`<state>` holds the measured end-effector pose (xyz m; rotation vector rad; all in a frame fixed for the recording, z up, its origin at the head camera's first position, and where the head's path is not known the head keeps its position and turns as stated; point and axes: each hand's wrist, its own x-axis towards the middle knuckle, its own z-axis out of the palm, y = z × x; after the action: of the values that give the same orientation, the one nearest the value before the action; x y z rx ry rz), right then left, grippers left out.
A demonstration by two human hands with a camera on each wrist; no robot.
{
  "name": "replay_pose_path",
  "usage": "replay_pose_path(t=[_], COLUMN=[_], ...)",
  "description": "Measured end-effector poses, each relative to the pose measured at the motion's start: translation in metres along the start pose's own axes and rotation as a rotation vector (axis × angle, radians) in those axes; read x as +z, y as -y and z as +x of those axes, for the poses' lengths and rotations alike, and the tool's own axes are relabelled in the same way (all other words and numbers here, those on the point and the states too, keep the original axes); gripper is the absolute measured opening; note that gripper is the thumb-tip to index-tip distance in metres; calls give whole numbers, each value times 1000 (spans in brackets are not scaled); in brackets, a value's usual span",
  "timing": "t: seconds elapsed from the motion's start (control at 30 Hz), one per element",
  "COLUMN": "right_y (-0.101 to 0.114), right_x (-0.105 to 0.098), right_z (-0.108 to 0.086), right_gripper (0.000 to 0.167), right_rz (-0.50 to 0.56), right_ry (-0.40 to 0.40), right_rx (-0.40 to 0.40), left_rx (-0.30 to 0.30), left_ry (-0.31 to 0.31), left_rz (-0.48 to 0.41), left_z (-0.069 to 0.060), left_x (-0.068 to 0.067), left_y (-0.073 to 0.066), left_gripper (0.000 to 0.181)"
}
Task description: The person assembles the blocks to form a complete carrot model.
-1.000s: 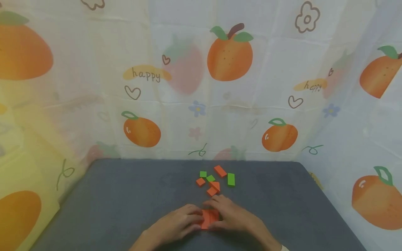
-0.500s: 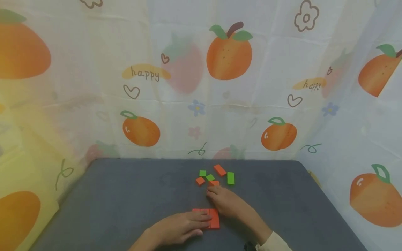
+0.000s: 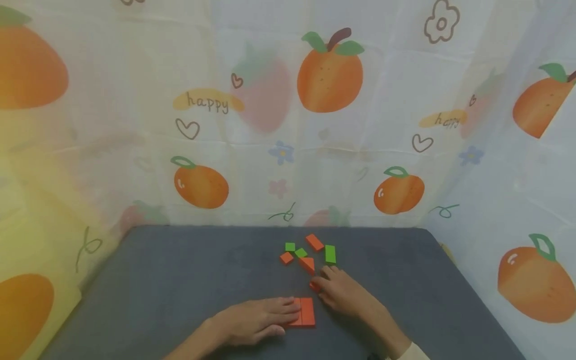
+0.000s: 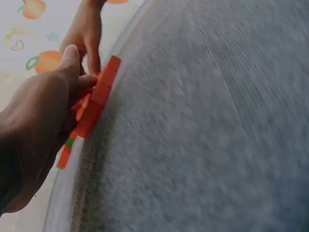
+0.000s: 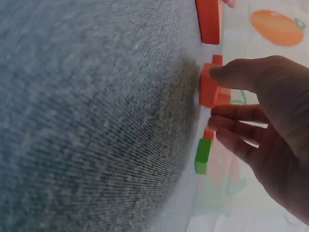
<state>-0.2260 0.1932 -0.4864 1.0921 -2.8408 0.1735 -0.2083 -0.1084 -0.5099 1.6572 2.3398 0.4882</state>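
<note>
Several orange blocks (image 3: 308, 312) lie side by side in a flat group near the front of the table. My left hand (image 3: 254, 320) rests on the left part of this group with its fingers stretched out, hiding some of it. Behind and right of the group, my right hand (image 3: 344, 292) holds a small orange block (image 3: 314, 286) between thumb and fingers, low over the table. In the right wrist view the thumb presses on that orange block (image 5: 208, 87), while the other fingers are spread beside it. An orange triangular block (image 3: 308, 264) lies just beyond the right hand.
Further back are a long orange block (image 3: 314, 242), a long green block (image 3: 330, 254), two small green blocks (image 3: 290, 247) and a small orange block (image 3: 286, 258). The grey tabletop (image 3: 180, 270) ends at a fruit-patterned cloth (image 3: 261, 200) behind and at the sides.
My right hand has left the orange group, reached back to a small orange block and drawn it right and nearer. My left hand has shifted from the group's side onto its top.
</note>
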Motion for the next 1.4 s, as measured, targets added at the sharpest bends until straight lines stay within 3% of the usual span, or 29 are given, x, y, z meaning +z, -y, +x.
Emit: replay_pose_path(t=[0.13, 0.3, 0.53, 0.77, 1.0, 1.23, 1.4], right_y=[-3, -5, -5, 3, 31, 71, 85], right_x=[-2, -3, -7, -18, -28, -19, -4], right_z=[-5, -8, -11, -15, -20, -19, -20], right_gripper=[11, 14, 17, 20, 19, 13, 13], right_rz=[-13, -34, -15, 4, 37, 123, 102], right_ry=[-30, -57, -34, -32, -105, -3, -25], right_rx=[-42, -92, -69, -73, -189, -363, -364], left_rx=[12, 26, 36, 37, 50, 64, 60], left_ry=[13, -5, -56, -47, -62, -94, -107], left_rz=[34, 47, 38, 29, 51, 60, 28], left_z=[-2, -4, -12, -17, -17, -17, -16], left_x=[3, 4, 5, 7, 4, 5, 7], left_y=[2, 0, 2, 5, 6, 5, 3], left_gripper=[56, 55, 53, 52, 53, 53, 53])
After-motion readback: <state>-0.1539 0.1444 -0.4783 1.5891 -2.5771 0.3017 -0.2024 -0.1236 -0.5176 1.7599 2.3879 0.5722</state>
